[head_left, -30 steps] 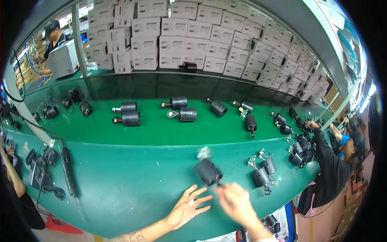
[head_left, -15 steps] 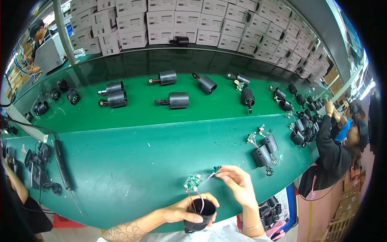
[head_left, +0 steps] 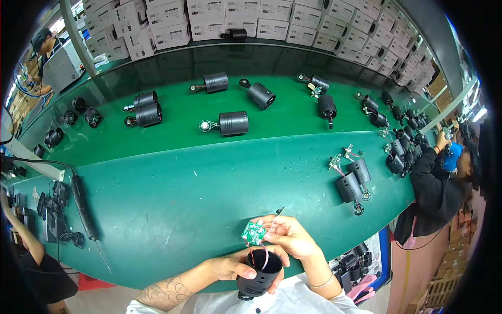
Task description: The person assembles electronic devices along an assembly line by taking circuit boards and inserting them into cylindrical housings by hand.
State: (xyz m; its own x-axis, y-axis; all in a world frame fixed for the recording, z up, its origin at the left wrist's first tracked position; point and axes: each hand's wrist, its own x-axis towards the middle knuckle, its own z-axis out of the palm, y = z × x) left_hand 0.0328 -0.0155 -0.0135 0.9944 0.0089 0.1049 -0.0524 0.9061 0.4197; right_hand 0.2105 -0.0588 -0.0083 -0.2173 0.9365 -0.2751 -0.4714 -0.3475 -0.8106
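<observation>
My left hand (head_left: 230, 268) is wrapped round a black cylindrical housing (head_left: 255, 287), its open end tilted up. Red and pink-white wires rise from inside it to a green circuit board (head_left: 253, 232). At the board's right edge, my right hand (head_left: 294, 238) pinches it between thumb and fingers, just above the housing's mouth. A small dark board piece (head_left: 280, 211) on a thin wire sticks up past the right fingers.
Two similar housings (head_left: 349, 187) with boards attached lie right of my hands, and several more rest along the raised green strip (head_left: 172, 141). A soldering iron (head_left: 85, 209) lies at left. White boxes (head_left: 206, 29) line the back. A co-worker (head_left: 436, 183) is at the right.
My right hand has moved left and down from the small board piece to the circuit board's edge. The view has shifted. One housing on the strip now shows its pale ring end.
</observation>
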